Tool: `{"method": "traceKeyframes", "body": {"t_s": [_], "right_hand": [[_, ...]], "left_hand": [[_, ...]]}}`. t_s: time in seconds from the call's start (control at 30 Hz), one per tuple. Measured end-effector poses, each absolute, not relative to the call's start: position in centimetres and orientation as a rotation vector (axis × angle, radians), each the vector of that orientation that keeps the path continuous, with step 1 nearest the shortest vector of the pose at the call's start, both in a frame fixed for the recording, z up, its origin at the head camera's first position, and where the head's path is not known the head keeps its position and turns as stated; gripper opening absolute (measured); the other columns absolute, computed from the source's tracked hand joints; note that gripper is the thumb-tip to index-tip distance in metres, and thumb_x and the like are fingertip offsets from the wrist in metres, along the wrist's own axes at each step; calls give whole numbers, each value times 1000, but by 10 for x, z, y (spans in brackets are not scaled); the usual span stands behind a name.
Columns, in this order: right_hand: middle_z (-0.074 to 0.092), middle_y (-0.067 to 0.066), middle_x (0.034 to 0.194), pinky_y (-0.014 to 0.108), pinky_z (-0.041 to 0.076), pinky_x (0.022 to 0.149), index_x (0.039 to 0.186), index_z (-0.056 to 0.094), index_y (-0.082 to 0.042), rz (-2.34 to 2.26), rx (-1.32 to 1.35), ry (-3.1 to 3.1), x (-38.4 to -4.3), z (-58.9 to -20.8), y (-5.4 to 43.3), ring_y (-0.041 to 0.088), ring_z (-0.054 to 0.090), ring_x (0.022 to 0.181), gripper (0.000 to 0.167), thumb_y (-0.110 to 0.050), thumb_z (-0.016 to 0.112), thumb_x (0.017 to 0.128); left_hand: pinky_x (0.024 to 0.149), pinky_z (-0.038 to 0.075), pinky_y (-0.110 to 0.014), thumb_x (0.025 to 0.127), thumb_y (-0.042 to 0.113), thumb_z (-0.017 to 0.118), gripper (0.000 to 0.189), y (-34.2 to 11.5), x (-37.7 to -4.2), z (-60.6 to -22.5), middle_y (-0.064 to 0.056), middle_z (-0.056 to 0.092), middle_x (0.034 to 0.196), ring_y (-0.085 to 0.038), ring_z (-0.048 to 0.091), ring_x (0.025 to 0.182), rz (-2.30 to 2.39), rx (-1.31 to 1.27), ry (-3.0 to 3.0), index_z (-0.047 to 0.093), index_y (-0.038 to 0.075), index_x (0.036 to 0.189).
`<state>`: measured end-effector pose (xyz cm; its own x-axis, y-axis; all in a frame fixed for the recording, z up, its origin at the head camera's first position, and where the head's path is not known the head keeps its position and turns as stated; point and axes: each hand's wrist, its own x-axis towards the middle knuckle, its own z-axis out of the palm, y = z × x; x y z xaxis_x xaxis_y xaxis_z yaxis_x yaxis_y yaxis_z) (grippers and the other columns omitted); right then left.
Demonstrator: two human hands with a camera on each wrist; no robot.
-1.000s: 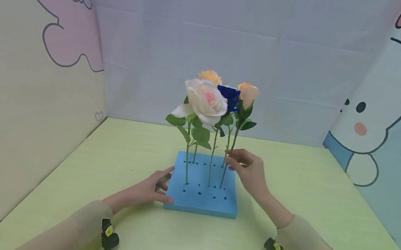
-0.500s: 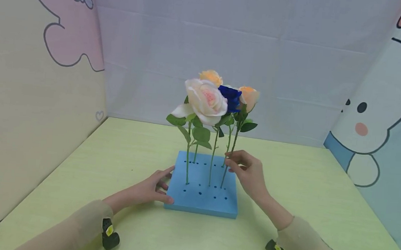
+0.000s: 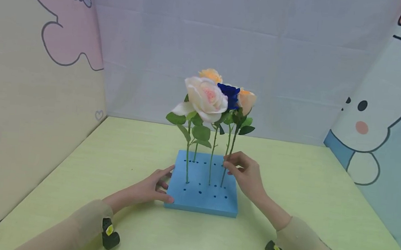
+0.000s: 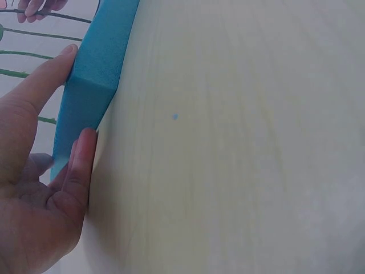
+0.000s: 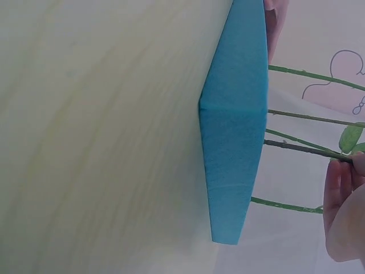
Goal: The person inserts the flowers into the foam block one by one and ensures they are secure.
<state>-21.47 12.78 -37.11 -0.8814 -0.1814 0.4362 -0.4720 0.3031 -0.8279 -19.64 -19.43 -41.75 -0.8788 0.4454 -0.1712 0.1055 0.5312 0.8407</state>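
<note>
My right hand (image 3: 248, 176) pinches the lower stem of a peach rose (image 3: 246, 102), whose stem foot meets a hole near the right of a blue foam board (image 3: 196, 202). In the right wrist view, the fingertips hold this dark stem (image 5: 299, 148) a little away from the board. My left hand (image 3: 147, 188) rests along the board's left side, thumb at the front corner and fingers extended along the edge. Also upright in the board stand a large pale pink rose (image 3: 207, 99), a dark blue rose (image 3: 229, 96) and a yellow rose (image 3: 211, 75). A bloom behind the blue one is mostly hidden.
Several small holes dot the board's top, in rows at front and back. The board lies on a pale yellow-green table (image 3: 297, 195). Cloth walls (image 3: 229, 33) with cartoon prints surround the table at the back and sides.
The peach rose has sunk slightly, and my right hand has moved a little lower with its stem. My left hand stays at the board's edge.
</note>
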Motion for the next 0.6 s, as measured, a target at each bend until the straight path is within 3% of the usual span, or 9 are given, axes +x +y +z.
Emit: {"method": "traceKeyframes", "body": {"t_s": [0.37, 0.6], "right_hand": [[73, 20, 102, 26, 59, 68, 98, 68, -4, 1590, 608, -2312, -216, -370, 129, 30, 69, 80, 8, -8, 69, 92], [75, 14, 99, 23, 58, 72, 100, 71, -6, 1588, 588, -2346, -215, -367, 132, 10, 70, 80, 11, -12, 71, 91]], "left_hand": [[97, 50, -37, 80, 35, 83, 108, -196, -197, -418, -16, 35, 146, -24, 51, 118, 1275, 466, 2419, 12, 19, 160], [97, 49, -37, 79, 34, 83, 108, -197, -198, -419, -14, 36, 147, -23, 51, 117, 1289, 478, 2408, 13, 20, 160]]}}
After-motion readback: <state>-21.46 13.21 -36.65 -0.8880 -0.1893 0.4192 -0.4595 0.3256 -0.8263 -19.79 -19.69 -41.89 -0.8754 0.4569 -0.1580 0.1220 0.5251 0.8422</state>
